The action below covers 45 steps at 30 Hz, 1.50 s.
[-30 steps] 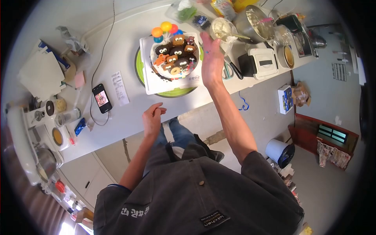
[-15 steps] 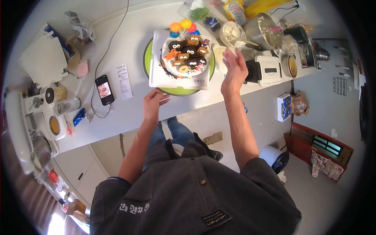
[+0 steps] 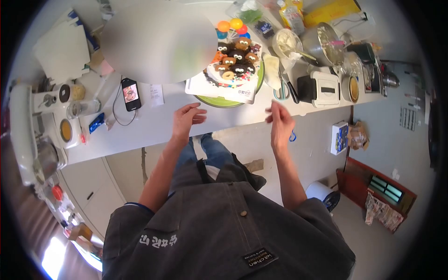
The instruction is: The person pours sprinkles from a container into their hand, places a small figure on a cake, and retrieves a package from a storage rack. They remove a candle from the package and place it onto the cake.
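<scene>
A decorated cake (image 3: pixel 239 59) with dark and brown cookie-like pieces with googly eyes, colourful sprinkles and balloon-like balls (image 3: pixel 232 25) sits on a white board (image 3: pixel 219 89). Beneath the board is a green turntable (image 3: pixel 233 101). My left hand (image 3: pixel 187 119) hovers off the counter's front side, just in front of the turntable, fingers apart and holding nothing. To its right, my right hand (image 3: pixel 281 122) is raised near the counter edge, its fingers loosely bent and slightly blurred, with nothing visible in them. A grey blurred oval hides the cake's left part.
Scissors (image 3: pixel 281 91) and a black-handled tool (image 3: pixel 292 91) lie right of the cake. Beyond are a bowl of cream (image 3: pixel 285 43), a metal mixing bowl (image 3: pixel 326 44) and a white-and-black box (image 3: pixel 319 88). A phone (image 3: pixel 131 94) and paper slip (image 3: pixel 157 94) lie left.
My right hand has come back from beside the cake toward the counter edge. My left hand has come away from the turntable's rim. A blurred oval now covers the upper left area.
</scene>
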Tool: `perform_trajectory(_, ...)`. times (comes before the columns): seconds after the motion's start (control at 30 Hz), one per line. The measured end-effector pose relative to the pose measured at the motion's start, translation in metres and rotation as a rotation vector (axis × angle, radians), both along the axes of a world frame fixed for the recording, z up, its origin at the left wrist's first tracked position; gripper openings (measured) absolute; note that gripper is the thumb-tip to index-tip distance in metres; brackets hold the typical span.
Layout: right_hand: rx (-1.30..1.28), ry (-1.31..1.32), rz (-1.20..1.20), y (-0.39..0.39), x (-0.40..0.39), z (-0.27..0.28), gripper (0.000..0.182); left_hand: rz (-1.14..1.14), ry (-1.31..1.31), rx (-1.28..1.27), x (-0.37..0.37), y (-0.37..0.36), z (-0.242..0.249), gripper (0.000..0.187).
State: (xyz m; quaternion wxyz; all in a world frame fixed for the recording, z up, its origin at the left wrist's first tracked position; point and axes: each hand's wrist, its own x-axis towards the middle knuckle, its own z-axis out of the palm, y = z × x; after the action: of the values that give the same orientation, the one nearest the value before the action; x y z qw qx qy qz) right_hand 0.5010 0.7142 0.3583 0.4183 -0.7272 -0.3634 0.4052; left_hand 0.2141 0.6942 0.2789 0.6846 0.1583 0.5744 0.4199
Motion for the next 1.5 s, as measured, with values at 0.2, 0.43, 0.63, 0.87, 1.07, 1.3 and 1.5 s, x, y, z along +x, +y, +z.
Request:
perform_trajectory(0.2,-0.126,0.113,0.236,-0.05,-0.006,-0.043,0.023,0.064,0.234,-0.045,-0.027,-0.073,-0.021,0.033)
perform_trajectory(0.43,-0.177,0.047,1.037,-0.043,-0.029,-0.044,0.023,0.519,0.636,-0.439,-0.042,-0.301,-0.07,0.031)
perform_trajectory(0.63,-0.087,-0.117,1.308,-0.063,-0.069,-0.052,0.023,0.037,1.061,-0.639,0.039,-0.6,-0.142,0.026)
perform_trajectory(0.87,0.007,-0.18,1.778,-0.135,-0.151,-0.039,0.024,0.804,0.647,-0.938,0.162,-0.605,-0.132,0.024)
perform_trajectory(1.07,0.257,-0.167,2.016,-0.226,-0.225,-0.033,0.022,0.775,0.785,-0.966,0.134,-0.609,-0.122,0.032)
perform_trajectory(1.3,0.388,-0.023,2.157,-0.386,-0.316,-0.018,0.023,1.222,0.226,-0.556,0.086,-0.72,-0.126,0.033)
perform_trajectory(1.5,0.288,0.005,2.28,-0.474,-0.35,-0.009,0.022,1.404,0.061,-0.609,0.084,-0.824,-0.154,0.014)
